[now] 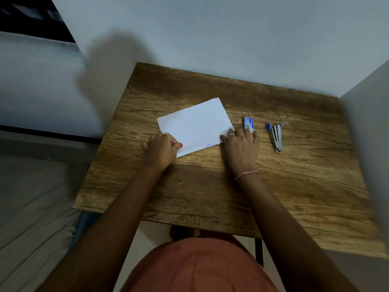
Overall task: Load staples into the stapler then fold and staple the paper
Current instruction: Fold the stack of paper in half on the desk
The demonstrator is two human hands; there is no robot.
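A white sheet of paper, folded over, lies tilted in the middle of the wooden table, with a small blue pen mark near its front edge. My left hand has its fingers curled at the sheet's near left corner, thumb on top, pinching it. My right hand lies flat with its fingertips pressing the sheet's near right corner. A small blue and white staple box sits just beyond my right hand's fingers. Further right lies the blue and metal stapler, untouched.
The table stands against a pale wall at the back and another wall on the right. A bed with grey bedding lies to the left, below the table's edge. My lap in orange cloth is under the front edge.
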